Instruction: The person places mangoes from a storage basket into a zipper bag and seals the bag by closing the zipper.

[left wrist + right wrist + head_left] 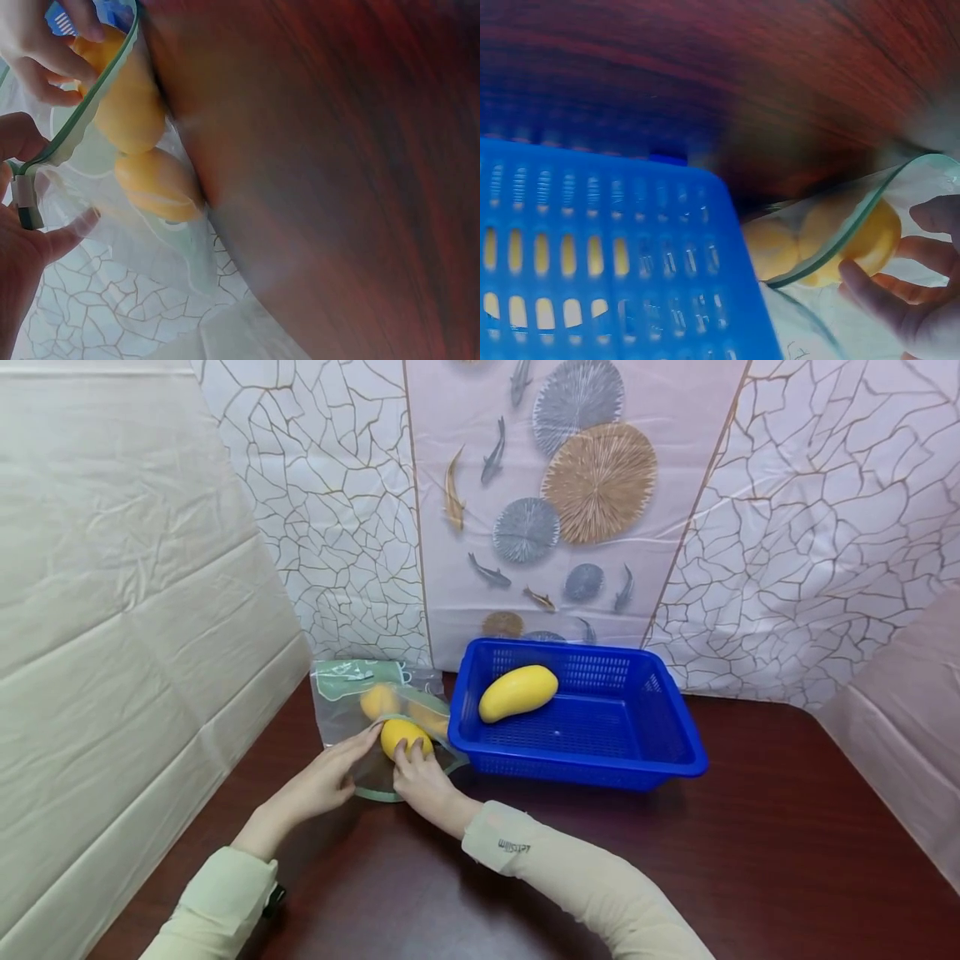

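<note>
Patterned cloth point(337, 485) backs a dark surface point(480, 902). Left hand point(324, 783) pinches the bag point(330, 714) at its rim; right hand point(426, 783) grips a fruit point(401, 728) at its mouth, two others point(380, 700) inside beyond. Rightward, a basket point(592, 763) holds a long fruit point(518, 693).

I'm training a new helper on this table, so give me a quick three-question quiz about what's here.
1. Multiple choice: how many pieces of yellow fruit lie in the blue basket? a) none b) one c) three
2. True or false: the left hand is inside the blue basket.
3. Short answer: what is the right hand holding, and where?

Key:
1. b
2. False; it holds the edge of the clear bag.
3. Another yellow fruit, at the opening of the clear bag.
</note>
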A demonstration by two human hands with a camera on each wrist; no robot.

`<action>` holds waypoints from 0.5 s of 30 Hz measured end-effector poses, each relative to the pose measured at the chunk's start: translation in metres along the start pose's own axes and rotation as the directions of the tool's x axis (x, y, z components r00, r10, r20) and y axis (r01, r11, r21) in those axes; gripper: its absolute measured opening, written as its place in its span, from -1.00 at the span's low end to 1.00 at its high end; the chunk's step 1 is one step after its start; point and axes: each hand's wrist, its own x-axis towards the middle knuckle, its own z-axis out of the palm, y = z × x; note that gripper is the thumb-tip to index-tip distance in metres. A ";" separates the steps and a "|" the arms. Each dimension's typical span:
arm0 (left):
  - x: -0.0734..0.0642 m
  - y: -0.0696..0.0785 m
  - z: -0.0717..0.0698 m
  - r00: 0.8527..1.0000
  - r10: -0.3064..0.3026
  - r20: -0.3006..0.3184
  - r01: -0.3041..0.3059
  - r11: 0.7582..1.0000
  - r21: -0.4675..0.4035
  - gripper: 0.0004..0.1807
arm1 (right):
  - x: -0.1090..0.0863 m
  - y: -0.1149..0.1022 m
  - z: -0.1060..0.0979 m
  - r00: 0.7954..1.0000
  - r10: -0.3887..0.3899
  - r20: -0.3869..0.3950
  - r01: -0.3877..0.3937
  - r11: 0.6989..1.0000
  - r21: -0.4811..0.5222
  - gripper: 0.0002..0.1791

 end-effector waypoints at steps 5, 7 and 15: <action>-0.001 -0.001 0.000 1.000 0.012 -0.008 -0.012 1.000 0.019 -0.05 | 0.008 -0.005 -0.004 0.994 -0.006 0.109 0.009 1.000 -0.028 -0.69; -0.001 -0.002 0.001 1.000 0.021 -0.013 -0.020 0.999 0.037 -0.07 | 0.012 -0.006 -0.004 0.989 -0.007 0.148 0.013 0.999 -0.041 -0.68; -0.001 -0.003 0.004 0.997 0.057 -0.057 -0.052 0.995 0.090 -0.10 | 0.021 -0.004 0.002 0.985 -0.007 0.173 0.010 1.000 -0.017 -0.63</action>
